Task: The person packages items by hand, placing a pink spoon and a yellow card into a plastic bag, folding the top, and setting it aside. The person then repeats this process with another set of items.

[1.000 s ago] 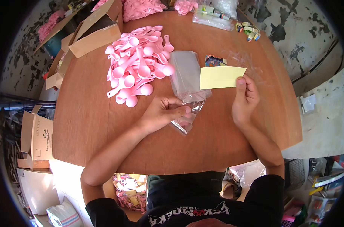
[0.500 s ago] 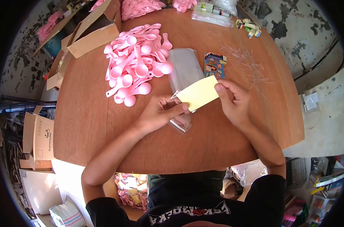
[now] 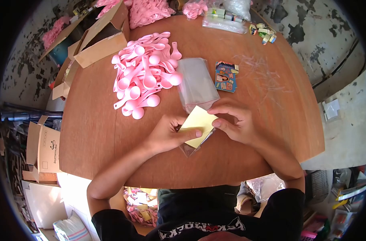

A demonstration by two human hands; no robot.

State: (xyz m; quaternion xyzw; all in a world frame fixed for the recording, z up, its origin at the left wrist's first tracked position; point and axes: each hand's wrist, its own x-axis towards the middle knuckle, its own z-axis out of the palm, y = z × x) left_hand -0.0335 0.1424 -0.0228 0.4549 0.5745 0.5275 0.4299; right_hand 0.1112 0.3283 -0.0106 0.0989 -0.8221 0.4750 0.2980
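Note:
My left hand (image 3: 165,136) is closed on a pale yellow card (image 3: 198,120), its thumb pressed flat on the card's face. Under the card a clear plastic bag (image 3: 187,151) shows, its shiny edge sticking out below and to the right. My right hand (image 3: 237,123) pinches at the card's upper right edge between thumb and forefinger. Just beyond my hands lies a stack of clear plastic bags (image 3: 197,80). Right of that stack sits a small pile of blue printed cards (image 3: 225,78). A large heap of pink measuring spoons (image 3: 144,72) is to the left.
Thin plastic strips (image 3: 261,72) are scattered on the right of the wooden table (image 3: 98,140). Along the back are bagged pink spoons (image 3: 150,12), packs of plastic bags (image 3: 225,25) and small bundles of cards (image 3: 264,33). An open cardboard box (image 3: 102,44) stands at the back left.
The yellow card has turned steeper and come nearer to me, over the plastic bag in my left hand. My right hand has moved left and down with its edge.

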